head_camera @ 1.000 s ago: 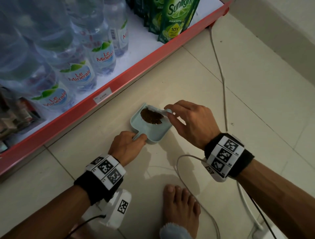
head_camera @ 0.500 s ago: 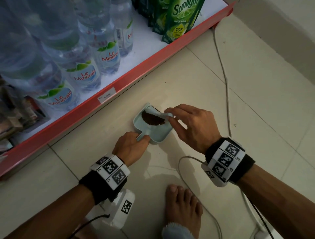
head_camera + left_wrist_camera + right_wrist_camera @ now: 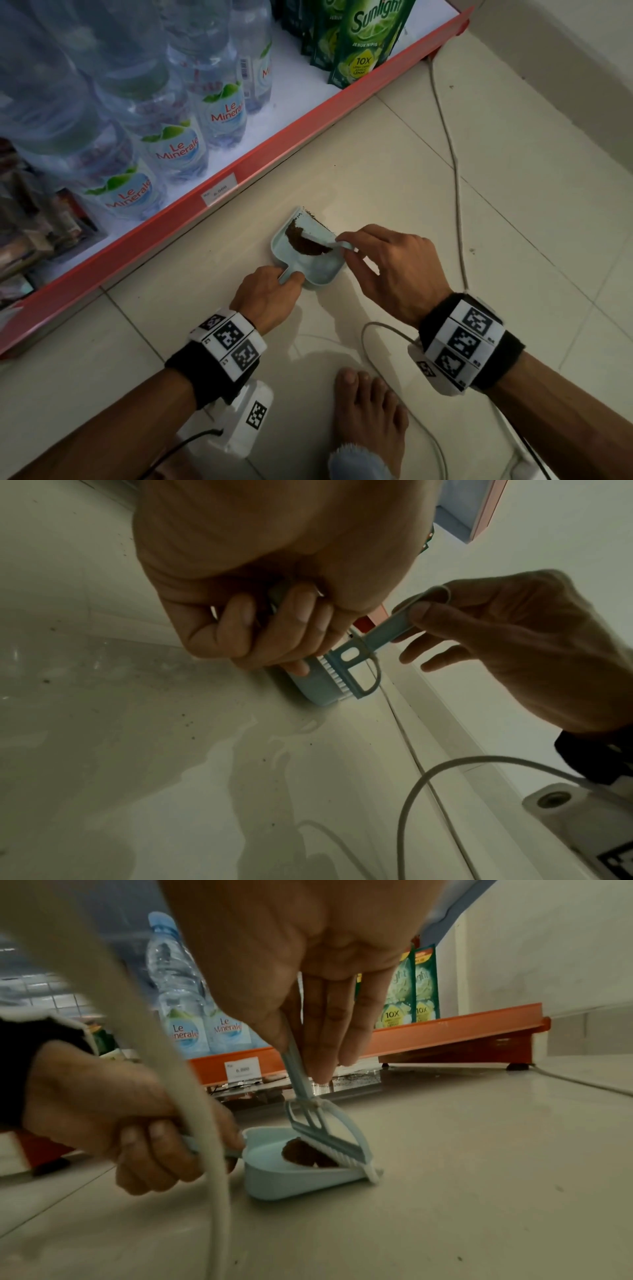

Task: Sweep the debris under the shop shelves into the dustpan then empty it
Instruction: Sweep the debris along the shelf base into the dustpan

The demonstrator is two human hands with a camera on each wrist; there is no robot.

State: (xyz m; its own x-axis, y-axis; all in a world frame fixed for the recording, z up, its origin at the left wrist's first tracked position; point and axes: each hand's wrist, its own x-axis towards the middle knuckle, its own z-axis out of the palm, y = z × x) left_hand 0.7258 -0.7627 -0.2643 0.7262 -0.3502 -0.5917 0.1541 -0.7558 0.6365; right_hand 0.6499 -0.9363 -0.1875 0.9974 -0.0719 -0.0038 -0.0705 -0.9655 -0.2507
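1. Two hands work over a pale blue dustpan (image 3: pixel 315 270) that sits on the tiled floor (image 3: pixel 445 205), just in front of the red shelf edge (image 3: pixel 274 150).
2. The left hand (image 3: pixel 269 296) has its fingers (image 3: pixel 301 620) curled tightly around the short handle of the dustpan and holds it against the floor.
3. The right hand (image 3: pixel 394 270) pinches the thin handle of a small brush (image 3: pixel 329 1139) between thumb and forefinger; the other fingers (image 3: pixel 359 1031) hang nearly straight beside the handle.
4. The brush head lies across the open mouth of the dustpan, with the bristles down and touching the debris.
5. The debris (image 3: pixel 305 241) is a brown, powdery heap inside the dustpan, near its front lip. A few dark grains lie at the lip (image 3: pixel 310 214).
6. On the shelf stand water bottles (image 3: pixel 222 113) with "Le Minerale" labels and green "Sunlight" pouches (image 3: pixel 366 37). A price tag (image 3: pixel 219 193) is fixed on the red edge.
7. A white cable (image 3: pixel 448 144) runs over the floor to the right of the hands, and a bare foot (image 3: pixel 371 407) rests near the lower edge of the head view.
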